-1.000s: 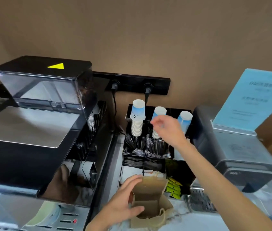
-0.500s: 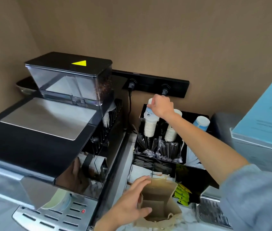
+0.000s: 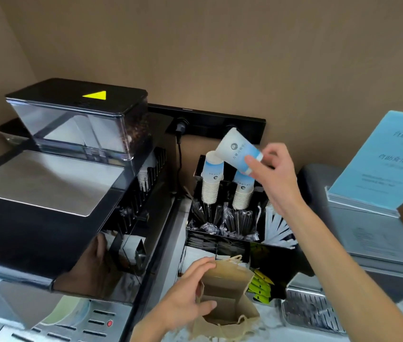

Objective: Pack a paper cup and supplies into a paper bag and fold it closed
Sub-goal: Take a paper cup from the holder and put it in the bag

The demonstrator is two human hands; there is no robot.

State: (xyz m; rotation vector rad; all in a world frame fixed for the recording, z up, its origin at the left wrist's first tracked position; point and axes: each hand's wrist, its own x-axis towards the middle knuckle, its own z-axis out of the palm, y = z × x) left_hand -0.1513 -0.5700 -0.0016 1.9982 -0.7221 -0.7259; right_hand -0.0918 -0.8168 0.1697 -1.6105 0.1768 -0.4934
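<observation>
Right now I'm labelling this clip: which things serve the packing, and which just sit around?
In use: paper cup in right hand; paper bag held open by left hand.
Idle: cup stacks, coffee machine, blue sign.

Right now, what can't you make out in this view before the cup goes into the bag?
- Paper bag bottom: in shadow, contents unclear.
- Blue sign: cut off by the right edge, print blurred.
- Paper cup base: covered by the right hand fingers.
- Third cup stack: hidden behind that hand.
</observation>
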